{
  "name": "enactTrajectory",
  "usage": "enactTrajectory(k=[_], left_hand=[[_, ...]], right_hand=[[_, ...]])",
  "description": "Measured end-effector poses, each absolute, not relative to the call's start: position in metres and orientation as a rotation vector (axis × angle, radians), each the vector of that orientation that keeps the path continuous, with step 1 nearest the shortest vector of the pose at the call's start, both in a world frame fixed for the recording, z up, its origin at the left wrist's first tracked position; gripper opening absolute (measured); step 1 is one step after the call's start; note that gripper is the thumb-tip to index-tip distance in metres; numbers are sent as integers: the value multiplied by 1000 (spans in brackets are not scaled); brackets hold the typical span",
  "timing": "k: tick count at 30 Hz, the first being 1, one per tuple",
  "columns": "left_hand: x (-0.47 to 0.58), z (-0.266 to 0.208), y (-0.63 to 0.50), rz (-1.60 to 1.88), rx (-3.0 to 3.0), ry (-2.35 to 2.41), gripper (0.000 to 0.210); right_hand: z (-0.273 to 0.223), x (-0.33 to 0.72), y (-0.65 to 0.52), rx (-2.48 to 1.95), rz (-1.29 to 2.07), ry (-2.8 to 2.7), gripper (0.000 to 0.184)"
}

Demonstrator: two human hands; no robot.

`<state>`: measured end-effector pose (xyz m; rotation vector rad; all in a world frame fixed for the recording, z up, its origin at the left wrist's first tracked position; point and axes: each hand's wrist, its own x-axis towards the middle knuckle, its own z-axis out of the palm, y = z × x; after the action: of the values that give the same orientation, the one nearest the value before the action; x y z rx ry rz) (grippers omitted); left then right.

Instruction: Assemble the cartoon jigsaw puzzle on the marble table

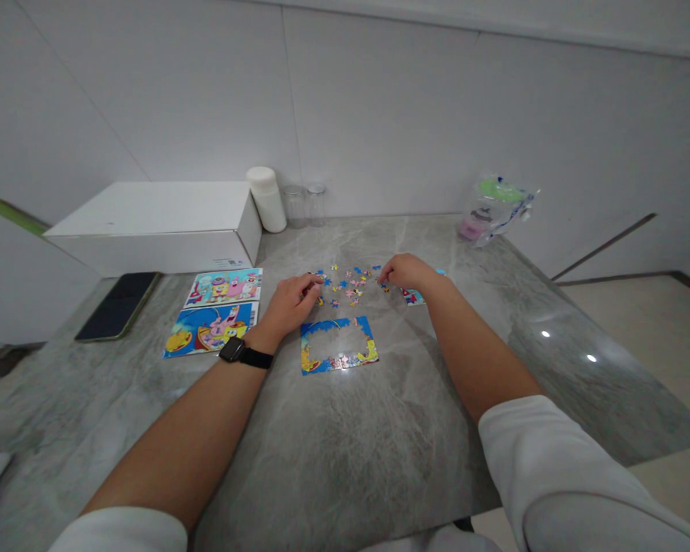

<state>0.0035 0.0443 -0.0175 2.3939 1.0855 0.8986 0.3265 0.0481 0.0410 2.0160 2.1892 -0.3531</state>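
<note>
Loose jigsaw puzzle pieces lie scattered on the grey table between my two hands. My left hand rests at the pile's left side, its fingers loosely bent and apart, with pieces near the fingertips. At the right side, my right hand points down with thumb and fingers pinched on what looks like a small puzzle piece. Closer to me sits a partly joined jigsaw puzzle, a colourful frame with a bare middle. A picture card is partly hidden under my right forearm.
Two cartoon picture cards lie left of my left hand, beside a dark phone. Behind them stand a white box, a white bottle and two clear glasses. A clear plastic bag sits at the back right edge.
</note>
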Motion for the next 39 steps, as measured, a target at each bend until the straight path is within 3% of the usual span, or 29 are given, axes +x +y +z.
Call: enactTrajectory(k=[13, 31, 39], left_hand=[[4, -15, 43, 886, 2398, 1095, 35], [4, -15, 44, 877, 2396, 1111, 32], [4, -15, 44, 897, 2408, 1085, 32]], right_hand=[[32, 310, 46, 1773, -330, 2400, 51], [33, 319, 50, 1911, -314, 2362, 42], [30, 302, 45, 1677, -465, 2519, 40]])
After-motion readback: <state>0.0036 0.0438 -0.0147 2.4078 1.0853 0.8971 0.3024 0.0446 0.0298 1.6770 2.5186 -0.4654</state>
